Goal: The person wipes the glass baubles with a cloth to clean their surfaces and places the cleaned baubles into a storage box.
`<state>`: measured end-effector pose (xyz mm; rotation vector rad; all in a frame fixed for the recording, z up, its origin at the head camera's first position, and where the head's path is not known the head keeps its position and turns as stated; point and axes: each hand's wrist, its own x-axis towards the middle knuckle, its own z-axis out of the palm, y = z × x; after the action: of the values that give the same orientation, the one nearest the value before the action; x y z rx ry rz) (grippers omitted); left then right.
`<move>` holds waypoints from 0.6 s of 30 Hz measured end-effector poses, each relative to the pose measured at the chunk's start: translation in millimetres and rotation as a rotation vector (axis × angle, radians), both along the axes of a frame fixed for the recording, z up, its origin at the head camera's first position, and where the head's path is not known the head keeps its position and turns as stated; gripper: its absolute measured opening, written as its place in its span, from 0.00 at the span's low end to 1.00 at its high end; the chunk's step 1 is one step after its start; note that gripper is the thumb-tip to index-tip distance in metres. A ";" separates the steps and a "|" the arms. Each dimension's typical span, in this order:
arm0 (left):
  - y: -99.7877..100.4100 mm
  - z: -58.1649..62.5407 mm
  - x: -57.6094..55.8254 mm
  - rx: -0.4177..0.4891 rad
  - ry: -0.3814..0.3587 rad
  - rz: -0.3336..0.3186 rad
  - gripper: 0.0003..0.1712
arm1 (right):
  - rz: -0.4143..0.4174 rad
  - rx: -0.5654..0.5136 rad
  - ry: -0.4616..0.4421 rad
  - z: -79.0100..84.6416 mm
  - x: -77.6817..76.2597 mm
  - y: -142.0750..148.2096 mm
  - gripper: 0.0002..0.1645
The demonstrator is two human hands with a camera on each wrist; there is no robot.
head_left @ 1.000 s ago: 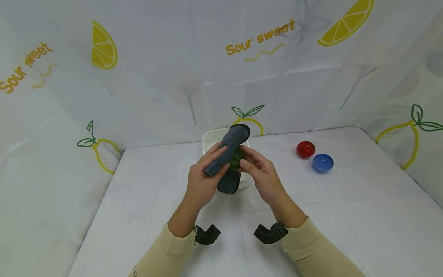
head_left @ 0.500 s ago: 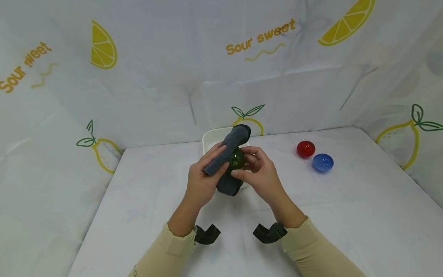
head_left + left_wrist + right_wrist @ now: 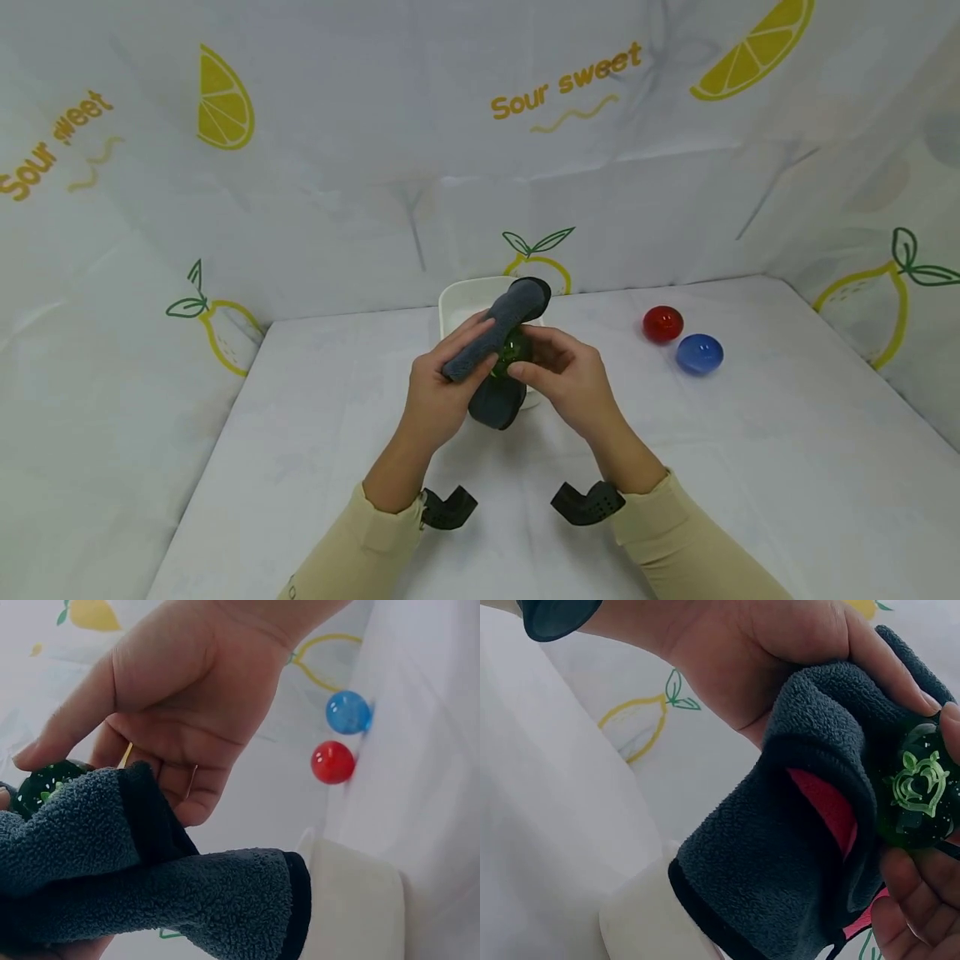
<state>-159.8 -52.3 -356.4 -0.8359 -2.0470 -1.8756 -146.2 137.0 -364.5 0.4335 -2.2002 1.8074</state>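
Observation:
A grey-blue towel (image 3: 480, 350) with a black border lies folded in my left hand (image 3: 441, 396), which grips it in front of the white container. Against its folds sits a clear green glass-like ball (image 3: 516, 346). My right hand (image 3: 573, 383) pinches this ball from the right side between thumb and fingers. In the right wrist view the green ball (image 3: 919, 784) shows a pale green fruit-shaped figure inside, and part of the towel's inner side is pink (image 3: 829, 810). Towel folds and fingers hide some of the ball in the left wrist view.
Behind the towel stands a white container (image 3: 461, 296), partly covered by the hands. On the right of the white-covered table (image 3: 300, 433) a red ball (image 3: 662, 324) lies close to a blue ball (image 3: 699, 354). A lemon-printed sheet (image 3: 337, 167) hangs behind.
My right fingers spread off the ball, then come back to it with the thumb higher on its side. The towel's upper end has shifted slightly right and down. The left hand stays nearly still.

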 end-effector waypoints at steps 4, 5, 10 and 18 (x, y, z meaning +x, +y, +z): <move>0.2 0.3 -0.3 -0.006 -0.018 -0.024 0.24 | -0.058 0.107 0.079 -2.3 0.8 1.5 0.30; 0.3 0.1 -0.5 -0.010 -0.023 -0.025 0.24 | -0.071 0.137 0.104 -2.7 1.1 1.6 0.31; 0.9 -1.6 -1.5 -0.039 -0.034 -0.015 0.23 | -0.123 0.264 0.274 -2.9 2.4 0.9 0.37; 2.9 -3.6 -1.7 -0.054 0.030 -0.007 0.24 | -0.194 0.355 0.513 -4.5 -1.6 -1.6 0.37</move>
<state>-161.5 -49.4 -360.0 -0.8800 -2.0878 -1.8076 -147.8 135.4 -369.0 0.6452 -2.0931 1.0557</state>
